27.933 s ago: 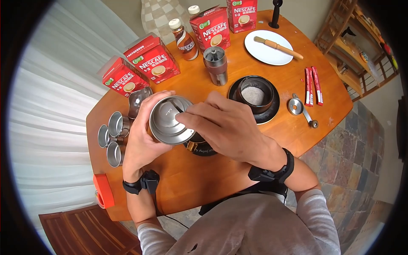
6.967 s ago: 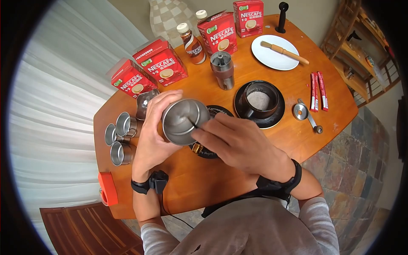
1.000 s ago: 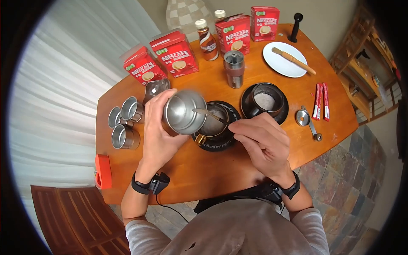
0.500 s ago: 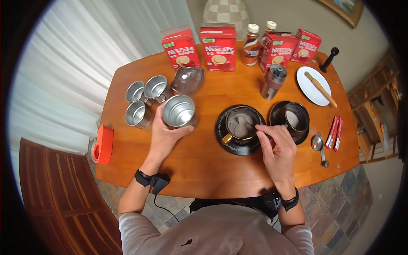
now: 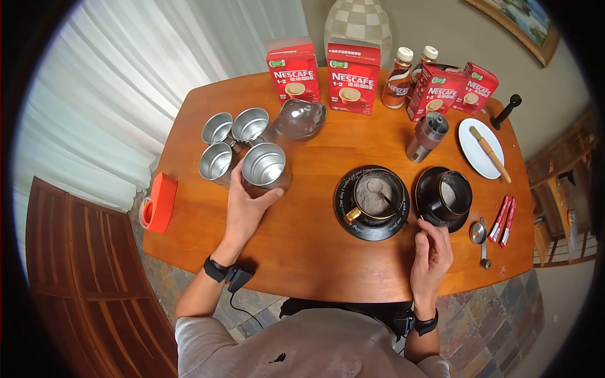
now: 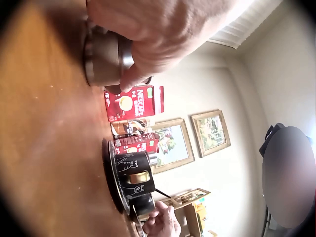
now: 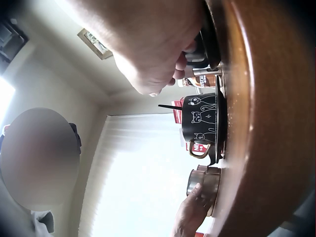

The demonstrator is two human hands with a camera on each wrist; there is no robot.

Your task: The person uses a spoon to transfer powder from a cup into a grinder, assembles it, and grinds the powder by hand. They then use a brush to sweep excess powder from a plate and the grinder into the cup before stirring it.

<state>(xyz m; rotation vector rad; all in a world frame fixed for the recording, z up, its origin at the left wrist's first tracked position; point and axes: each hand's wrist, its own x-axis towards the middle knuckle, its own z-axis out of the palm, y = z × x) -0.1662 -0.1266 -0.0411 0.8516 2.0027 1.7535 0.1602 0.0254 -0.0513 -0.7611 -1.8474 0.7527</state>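
Note:
My left hand (image 5: 247, 209) grips a steel cup (image 5: 265, 165), fingers and thumb round its side; in the left wrist view the cup (image 6: 103, 59) is low over the table. Right of it stands a black mug with a gold handle (image 5: 354, 214), on a black saucer (image 5: 345, 228), holding greyish powder (image 5: 373, 200). A spoon (image 5: 375, 185) leans in this mug, its dark handle (image 7: 169, 106) sticking out over the rim. My right hand (image 5: 430, 259) holds nothing, fingers loosely bent, beside a second black mug (image 5: 455, 200) with pale powder inside.
Several steel mugs (image 5: 217, 160) and a clear glass vessel (image 5: 300, 120) stand at the left. Behind are red Nescafe boxes (image 5: 354, 79), bottles (image 5: 397, 79) and a grinder (image 5: 428, 137). A brush (image 5: 488, 153) on a white plate (image 5: 469, 143), crank lid (image 5: 479, 232) and sachets (image 5: 499, 218) lie right.
The right hand has let go of the spoon, left it in the gold-handled mug and drawn back right. The left hand has carried the steel cup away left and down beside the other mugs.

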